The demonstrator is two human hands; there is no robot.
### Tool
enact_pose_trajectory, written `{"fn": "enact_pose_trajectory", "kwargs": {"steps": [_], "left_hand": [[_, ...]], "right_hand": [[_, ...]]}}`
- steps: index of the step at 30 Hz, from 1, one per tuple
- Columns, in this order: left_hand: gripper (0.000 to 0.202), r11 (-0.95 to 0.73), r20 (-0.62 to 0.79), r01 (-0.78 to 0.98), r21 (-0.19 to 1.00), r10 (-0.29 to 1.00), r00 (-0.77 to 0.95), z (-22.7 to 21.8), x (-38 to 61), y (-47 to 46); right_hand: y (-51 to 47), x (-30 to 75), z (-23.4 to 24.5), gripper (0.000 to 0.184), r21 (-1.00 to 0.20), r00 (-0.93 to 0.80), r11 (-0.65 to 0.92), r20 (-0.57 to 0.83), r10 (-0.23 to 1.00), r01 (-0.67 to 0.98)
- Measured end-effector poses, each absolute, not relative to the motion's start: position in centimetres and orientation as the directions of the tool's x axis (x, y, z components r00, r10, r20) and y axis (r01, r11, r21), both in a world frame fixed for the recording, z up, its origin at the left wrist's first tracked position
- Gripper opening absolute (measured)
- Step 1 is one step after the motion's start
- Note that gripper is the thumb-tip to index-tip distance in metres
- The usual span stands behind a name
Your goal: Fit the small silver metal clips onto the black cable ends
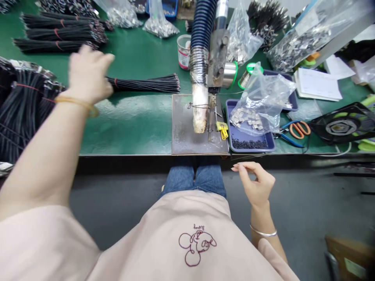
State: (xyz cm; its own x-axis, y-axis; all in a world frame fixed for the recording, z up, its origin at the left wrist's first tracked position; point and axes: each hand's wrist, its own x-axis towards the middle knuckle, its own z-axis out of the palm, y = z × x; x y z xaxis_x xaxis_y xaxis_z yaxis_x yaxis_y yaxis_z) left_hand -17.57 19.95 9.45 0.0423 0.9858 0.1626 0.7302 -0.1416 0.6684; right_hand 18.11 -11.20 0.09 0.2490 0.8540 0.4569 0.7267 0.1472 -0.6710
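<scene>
My left hand (89, 74) is stretched out over the left of the bench, smeared by motion. It lies at the left end of a bundle of black cables (143, 83) tied with a red band. I cannot tell whether it touches the cables, and its grip does not show clearly. Close beyond its fingers is another tied cable bundle (49, 45). My right hand (258, 181) hovers in front of the bench edge, below the blue tray (251, 150). Its thumb and fingers are closed together, with nothing visible between them.
A ribbed hose (202, 35) and a soldering iron (211, 113) hang over a brown board (184, 132). A clear bag (258, 109) of metal connectors lies on the tray. Right of it are orange-handled scissors (299, 128) and a black fan (342, 124). More cables (26, 105) lie left.
</scene>
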Motion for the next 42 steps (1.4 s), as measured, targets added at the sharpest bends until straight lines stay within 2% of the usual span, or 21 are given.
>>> {"fn": "enact_pose_trajectory", "kwargs": {"steps": [1, 2, 6, 7, 8, 10, 12, 14, 16, 18, 20, 21, 23, 25, 27, 29, 32, 34, 37, 40, 42], "left_hand": [[0.057, -0.117, 0.034, 0.789, 0.603, 0.992, 0.122, 8.4, -16.6, 21.8], [0.059, -0.129, -0.020, 0.795, 0.593, 0.984, 0.175, 7.3, -15.6, 23.4], [0.050, -0.050, -0.082, 0.780, 0.624, 0.988, 0.129, 3.5, -13.2, 26.8], [0.052, 0.001, -0.095, 0.802, 0.597, 0.993, 0.069, 3.0, -13.3, 26.9], [0.052, -0.004, -0.129, 0.840, 0.543, 0.988, 0.087, 2.6, -13.8, 26.6], [0.056, -0.148, -0.149, 0.904, 0.402, 0.963, 0.224, 2.7, -15.3, 25.1], [0.060, -0.214, -0.087, 0.912, 0.351, 0.962, 0.259, 3.5, -17.0, 22.4], [0.050, -0.170, -0.047, 0.884, 0.436, 0.976, 0.211, 4.6, -18.4, 18.5], [0.033, -0.077, -0.091, 0.778, 0.623, 0.981, 0.170, 5.7, -19.3, 13.9], [0.022, 0.041, -0.166, 0.609, 0.792, 0.975, 0.151, 6.2, -19.7, 9.0], [0.024, 0.175, -0.280, 0.429, 0.886, 0.940, 0.195, 5.9, -19.8, 4.2], [0.030, 0.258, -0.346, 0.343, 0.903, 0.910, 0.229, 5.4, -19.7, 2.0], [0.049, 0.406, -0.458, 0.217, 0.888, 0.828, 0.325, 3.7, -19.2, -1.9], [0.061, 0.489, -0.505, 0.145, 0.860, 0.772, 0.386, 1.5, -18.3, -4.9], [0.062, 0.532, -0.535, 0.140, 0.835, 0.726, 0.431, -0.7, -17.2, -7.1], [0.054, 0.533, -0.521, 0.091, 0.841, 0.755, 0.398, -2.7, -16.0, -8.6], [0.051, 0.563, -0.542, -0.042, 0.825, 0.811, 0.221, -4.7, -15.0, -9.8], [0.049, 0.529, -0.523, -0.150, 0.835, 0.848, 0.081, -5.3, -14.9, -10.2], [0.049, 0.479, -0.508, -0.231, 0.847, 0.857, -0.086, -5.2, -15.7, -10.6], [0.052, 0.493, -0.523, -0.213, 0.844, 0.844, -0.120, -4.5, -16.5, -11.1], [0.055, 0.487, -0.497, -0.108, 0.867, 0.862, -0.100, -4.2, -16.5, -11.7]], "right_hand": [[-11.4, 17.9, 0.4, 0.007, -0.643, 0.200, 0.180, 0.473, 0.858, 0.745], [-11.7, 17.8, 0.7, 0.008, -0.618, 0.165, 0.202, 0.484, 0.860, 0.760], [-14.1, 18.4, 0.6, 0.009, -0.590, 0.194, 0.148, 0.477, 0.857, 0.794], [-14.7, 18.7, 0.3, 0.008, -0.605, 0.233, 0.111, 0.460, 0.857, 0.788], [-15.3, 18.9, -0.1, 0.007, -0.629, 0.273, 0.073, 0.436, 0.857, 0.774], [-16.0, 19.0, -0.7, 0.006, -0.683, 0.337, 0.016, 0.380, 0.861, 0.730], [-15.9, 18.5, -1.1, 0.006, -0.728, 0.350, 0.002, 0.332, 0.876, 0.686], [-15.2, 17.4, -1.3, 0.007, -0.770, 0.309, 0.028, 0.288, 0.906, 0.637], [-13.9, 15.6, -1.2, 0.010, -0.830, 0.226, 0.052, 0.211, 0.951, 0.556], [-12.4, 13.1, -1.2, 0.013, -0.903, 0.098, 0.033, 0.083, 0.992, 0.429], [-10.7, 10.2, -1.5, 0.014, -0.966, -0.093, -0.017, -0.042, 0.995, 0.259], [-9.9, 8.7, -1.7, 0.020, -0.984, -0.171, -0.047, -0.077, 0.982, 0.171], [-8.2, 5.7, -2.4, 0.053, -0.991, -0.298, -0.127, -0.109, 0.948, -0.041], [-6.9, 3.3, -3.2, 0.077, -0.953, -0.325, -0.197, -0.116, 0.938, -0.229], [-6.3, 1.7, -3.9, 0.068, -0.923, -0.305, -0.255, -0.165, 0.938, -0.287], [-6.3, 1.0, -4.3, 0.054, -0.921, -0.301, -0.288, -0.205, 0.931, -0.263], [-7.3, 1.2, -4.6, 0.048, -0.947, -0.231, -0.233, -0.181, 0.956, -0.222], [-8.3, 1.7, -4.5, 0.048, -0.949, -0.179, -0.189, -0.146, 0.973, -0.251], [-10.0, 2.2, -4.3, 0.055, -0.921, -0.230, -0.224, -0.154, 0.961, -0.320], [-11.1, 2.2, -4.2, 0.055, -0.903, -0.265, -0.273, -0.188, 0.946, -0.333], [-11.3, 2.0, -4.3, 0.052, -0.903, -0.262, -0.278, -0.195, 0.945, -0.328]]}}
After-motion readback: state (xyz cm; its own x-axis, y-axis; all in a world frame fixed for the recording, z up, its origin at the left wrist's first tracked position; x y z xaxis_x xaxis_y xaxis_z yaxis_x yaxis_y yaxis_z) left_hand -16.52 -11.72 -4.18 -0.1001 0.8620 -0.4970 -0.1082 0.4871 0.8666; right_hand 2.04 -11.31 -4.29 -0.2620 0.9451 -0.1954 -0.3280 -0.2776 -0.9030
